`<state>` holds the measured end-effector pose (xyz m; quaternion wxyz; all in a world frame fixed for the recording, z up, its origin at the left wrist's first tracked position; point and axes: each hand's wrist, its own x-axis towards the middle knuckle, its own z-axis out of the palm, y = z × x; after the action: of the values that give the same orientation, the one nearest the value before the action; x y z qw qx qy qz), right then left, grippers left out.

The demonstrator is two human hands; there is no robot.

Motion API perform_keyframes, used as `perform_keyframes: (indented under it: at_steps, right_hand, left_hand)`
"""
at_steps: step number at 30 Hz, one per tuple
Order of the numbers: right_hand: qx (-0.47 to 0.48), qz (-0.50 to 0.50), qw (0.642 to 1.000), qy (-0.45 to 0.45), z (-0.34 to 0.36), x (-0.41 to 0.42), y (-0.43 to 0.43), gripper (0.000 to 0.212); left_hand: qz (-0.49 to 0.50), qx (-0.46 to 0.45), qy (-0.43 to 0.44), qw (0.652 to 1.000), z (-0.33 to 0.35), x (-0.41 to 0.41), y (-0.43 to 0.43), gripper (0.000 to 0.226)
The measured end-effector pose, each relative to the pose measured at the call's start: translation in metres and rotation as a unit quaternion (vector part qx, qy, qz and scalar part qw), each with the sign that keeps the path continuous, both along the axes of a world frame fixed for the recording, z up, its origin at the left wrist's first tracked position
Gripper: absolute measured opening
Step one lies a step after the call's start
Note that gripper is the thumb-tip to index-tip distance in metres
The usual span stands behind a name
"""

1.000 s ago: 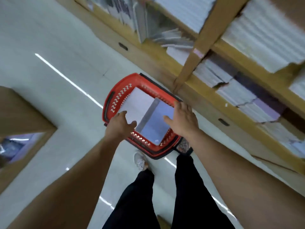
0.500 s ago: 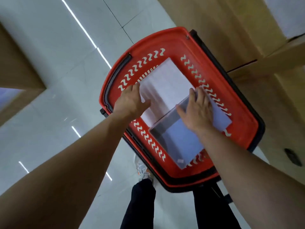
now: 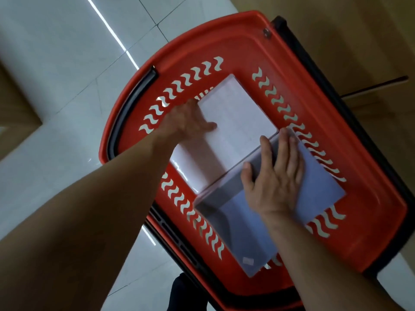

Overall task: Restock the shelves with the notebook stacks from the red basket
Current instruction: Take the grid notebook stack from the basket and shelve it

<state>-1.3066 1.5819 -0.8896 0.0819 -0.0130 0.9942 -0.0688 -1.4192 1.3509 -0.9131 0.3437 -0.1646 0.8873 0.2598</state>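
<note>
The red basket [image 3: 247, 37] stands on the floor below me and fills most of the view. Two wrapped notebook stacks lie inside it. The white stack [image 3: 238, 122] is at the far side, the pale blue stack [image 3: 247, 234] at the near side and higher. My left hand [image 3: 186, 122] grips the white stack's left edge, thumb on top and fingers hidden down its side. My right hand [image 3: 274, 176] lies flat on the blue stack. Its fingers are spread and their tips reach the seam between the two stacks.
The wooden base of a shelf unit [image 3: 359, 30] runs right behind the basket at the upper right. Another wooden unit [image 3: 13, 104] juts in at the left edge. Glossy white floor tiles [image 3: 56, 52] lie to the left. My dark trouser leg [image 3: 179, 292] shows at the bottom.
My head has dropped closer, so the basket has grown and the shelves have left the view. Both hands moved from the basket's near rim onto the stacks; the left thumb now lies over the white stack.
</note>
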Motion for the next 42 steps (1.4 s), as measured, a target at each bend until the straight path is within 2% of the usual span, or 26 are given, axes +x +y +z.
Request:
perform_keyframes:
  at_steps: [4, 8, 10, 15, 18, 21, 24, 29, 35, 38, 40, 42]
  right_hand:
    - [0.004, 0.003, 1.0, 0.019, -0.004, 0.001, -0.001, 0.064]
    - [0.007, 0.008, 0.999, 0.032, -0.006, 0.002, -0.002, 0.064]
    - [0.007, 0.004, 0.999, 0.036, -0.007, 0.001, -0.002, 0.064]
    - [0.007, 0.004, 0.999, 0.041, -0.006, 0.001, -0.002, 0.063]
    - [0.009, 0.004, 0.999, 0.04, -0.007, 0.001, -0.002, 0.062]
    - [0.008, 0.001, 0.999, 0.043, -0.009, 0.001, -0.002, 0.062]
    - [0.011, 0.002, 0.999, 0.044, -0.009, 0.001, -0.002, 0.062]
    - [0.013, 0.002, 0.999, 0.031, -0.009, 0.001, -0.002, 0.061]
    - [0.008, 0.014, 0.999, -0.041, 0.004, -0.006, 0.001, 0.066]
    - [-0.045, -0.007, 0.992, -0.114, 0.028, -0.017, -0.003, 0.075]
    - [-0.124, -0.052, 0.979, -0.151, 0.056, -0.023, -0.01, 0.08]
    - [-0.211, -0.073, 0.963, -0.148, 0.091, -0.027, -0.023, 0.081]
  left_hand:
    - [0.054, 0.051, 0.026, 0.997, -0.002, 0.005, -0.003, 0.09]
    - [0.024, -0.002, 0.012, 1.0, 0.009, 0.008, 0.001, 0.095]
    - [-0.007, -0.014, 0.003, 1.0, 0.017, 0.01, -0.003, 0.089]
    - [-0.055, 0.109, -0.02, 0.992, 0.043, 0.012, -0.019, 0.069]
    - [-0.047, 0.163, -0.029, 0.985, 0.051, 0.015, -0.024, 0.075]
    - [-0.032, 0.174, -0.05, 0.983, 0.054, 0.015, -0.023, 0.09]
    - [-0.035, 0.171, -0.066, 0.982, 0.062, 0.016, -0.02, 0.087]
    - [-0.064, 0.159, 0.018, 0.985, 0.089, 0.033, -0.006, 0.067]
    - [-0.039, 0.145, 0.066, 0.986, 0.127, 0.047, 0.002, 0.067]
    - [0.005, 0.151, 0.092, 0.984, 0.157, 0.05, -0.008, 0.068]
    - [0.026, 0.156, 0.111, 0.981, 0.184, 0.054, -0.017, 0.068]
    - [0.053, 0.162, 0.131, 0.977, 0.216, 0.062, -0.028, 0.066]
